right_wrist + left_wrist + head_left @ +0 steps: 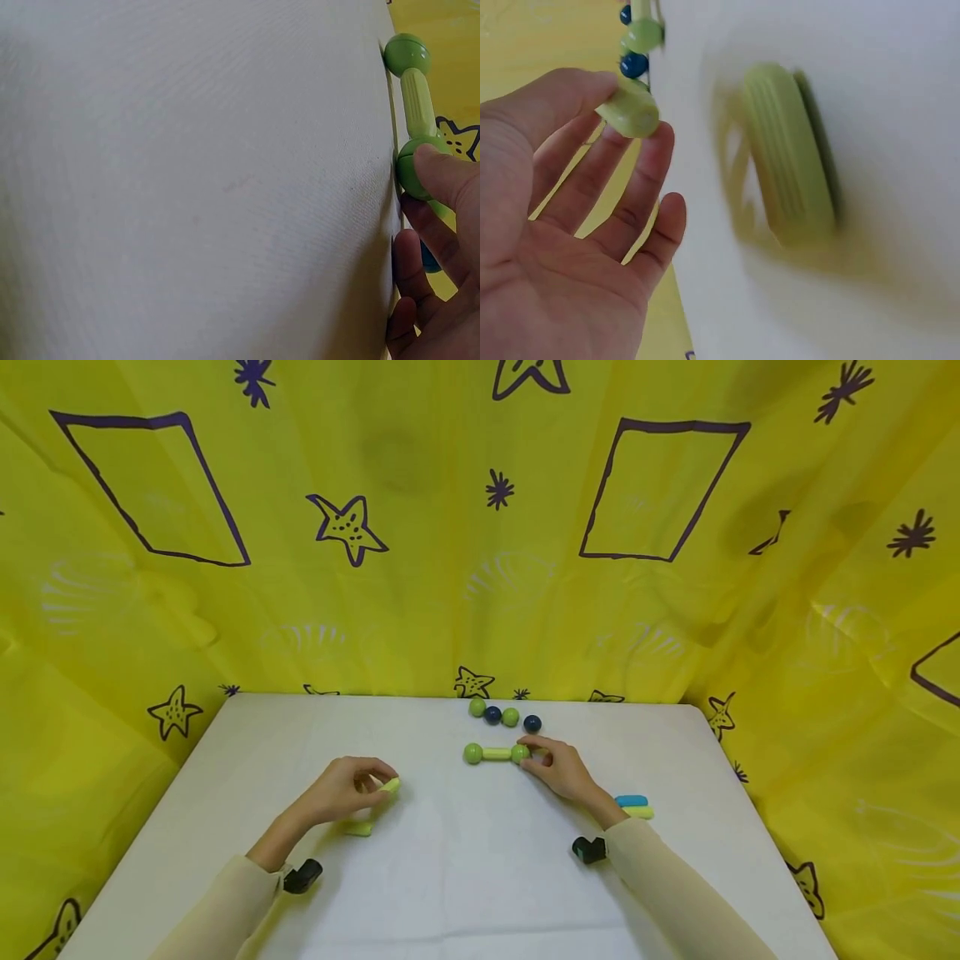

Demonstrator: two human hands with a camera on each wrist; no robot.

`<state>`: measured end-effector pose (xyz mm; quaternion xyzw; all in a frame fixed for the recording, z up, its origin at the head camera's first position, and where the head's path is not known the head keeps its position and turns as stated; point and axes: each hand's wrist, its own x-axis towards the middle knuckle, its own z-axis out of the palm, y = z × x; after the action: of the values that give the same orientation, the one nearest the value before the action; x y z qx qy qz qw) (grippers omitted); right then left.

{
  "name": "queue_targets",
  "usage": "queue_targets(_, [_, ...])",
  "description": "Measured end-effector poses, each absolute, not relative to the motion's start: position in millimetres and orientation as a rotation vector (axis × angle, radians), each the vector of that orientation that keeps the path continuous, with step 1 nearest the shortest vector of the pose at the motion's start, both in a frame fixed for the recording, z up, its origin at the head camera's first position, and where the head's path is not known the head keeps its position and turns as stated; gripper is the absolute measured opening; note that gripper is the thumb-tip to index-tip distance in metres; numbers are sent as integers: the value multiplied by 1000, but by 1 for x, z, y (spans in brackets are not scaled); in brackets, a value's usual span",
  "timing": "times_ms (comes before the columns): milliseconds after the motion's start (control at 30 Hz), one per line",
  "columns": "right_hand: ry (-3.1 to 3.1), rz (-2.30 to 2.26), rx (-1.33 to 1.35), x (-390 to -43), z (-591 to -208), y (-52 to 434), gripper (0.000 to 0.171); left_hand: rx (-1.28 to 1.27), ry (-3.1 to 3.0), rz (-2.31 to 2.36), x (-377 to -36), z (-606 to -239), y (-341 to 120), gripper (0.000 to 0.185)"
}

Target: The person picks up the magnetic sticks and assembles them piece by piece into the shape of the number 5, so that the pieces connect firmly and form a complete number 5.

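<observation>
Head view: white table in front of a yellow curtain printed with stars. Left hand pinches a short yellow-green stick between thumb and fingertips, the other fingers loosely bent; it hovers just over the table at left of centre. A second stick lies on the table just below that hand. Right hand has thumb and fingertips curled round the right ball of a dumbbell-shaped piece: stick between it and a left ball, lying flat at table centre.

Handling, my guess: light hard plastic, stiff and smooth. Balls will roll if let go. Sticks are ribbed, so grip them mid-length; take the dumbbell by a ball or by its stick.

Count: four loose balls in a row near the far edge, two green and two dark blue. Two more green in the dumbbell. Sticks: one held, one by the left hand, one in the dumbbell, plus a blue one and a yellow one touching by the right wrist. Five sticks, six balls.
</observation>
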<state>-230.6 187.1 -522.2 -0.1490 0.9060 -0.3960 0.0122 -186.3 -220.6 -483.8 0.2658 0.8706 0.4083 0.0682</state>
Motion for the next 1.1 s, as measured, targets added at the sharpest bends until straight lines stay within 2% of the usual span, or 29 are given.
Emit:
queue_targets(133, [2820, -1231, -459, -231, -523, 187, 38, 862, 2571, 1378, -186, -481, -211, 26])
queue_targets(367, [2844, -1257, -501, -230, -525, 188, 36, 894, 2489, 1509, -186, -477, -196, 19])
queue_targets(533, [2852, -1257, -510, -229, -523, 188, 36, 834, 2443, 1551, -188, -476, -187, 21])
queue_targets(833, [2843, -1256, -507, -228, -520, 188, 37, 725, 2360, 1549, -192, -480, -165, 36])
queue_targets(1100, [2838, -1247, -478, -228, -521, 187, 37, 653, 2340, 1567, -200, -492, -138, 37])
